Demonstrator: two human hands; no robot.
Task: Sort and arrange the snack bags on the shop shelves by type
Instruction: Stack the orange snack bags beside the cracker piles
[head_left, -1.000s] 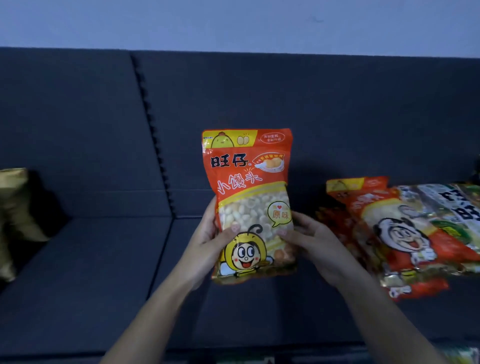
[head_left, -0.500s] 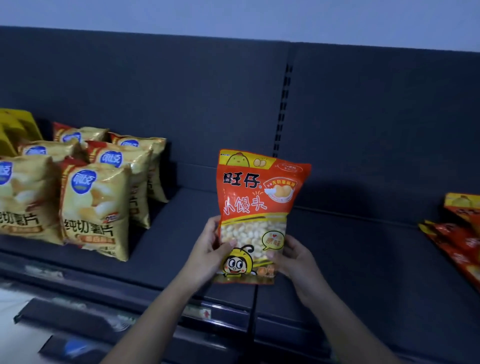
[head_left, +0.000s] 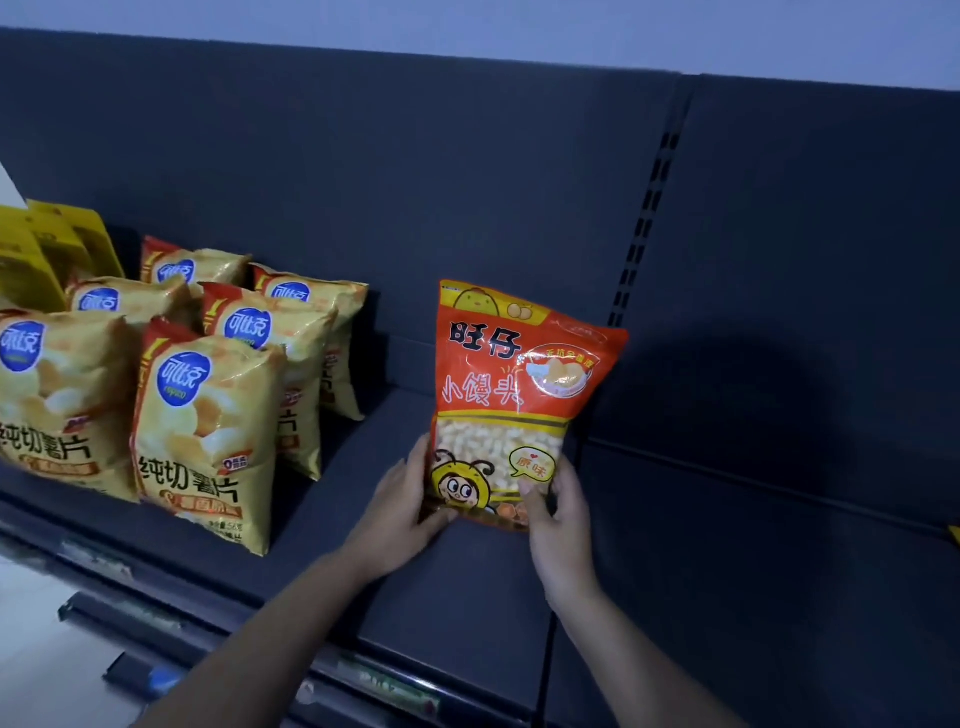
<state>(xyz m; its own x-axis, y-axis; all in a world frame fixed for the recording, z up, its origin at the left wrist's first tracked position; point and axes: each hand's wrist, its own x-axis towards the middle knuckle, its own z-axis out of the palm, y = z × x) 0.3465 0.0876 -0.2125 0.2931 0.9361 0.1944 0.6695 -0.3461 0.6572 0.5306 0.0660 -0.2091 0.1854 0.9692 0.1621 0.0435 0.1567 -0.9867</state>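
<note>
Shelf (head_left: 467, 597): dark deck and back panel, running under and behind both sets of fingers; bare past the right-hand fingers.
Slotted upright (head_left: 644, 223): in the back panel, above and behind the right-hand fingers.
Gold chip bags (head_left: 208, 431): stood in rows, well apart from the left-hand fingers, on their outer side.
Red snack bag (head_left: 514, 395): task item; held upright with a slight lean, between the two sets of fingers, its base at the deck. Whether it touched could not be told.
Left hand (head_left: 400, 514): closed round the bag's lower left corner, thumb at the front edge, fingers behind.
Right hand (head_left: 558, 525): pinched the lower right corner, thumb on the front, fingers hidden behind.
Risk, tipping: gripped only at the base and with nothing near to lean on, the bag would likely flop forward once released.
Risk, sorting: set too near the chip bags, the two types could look mixed.
</note>
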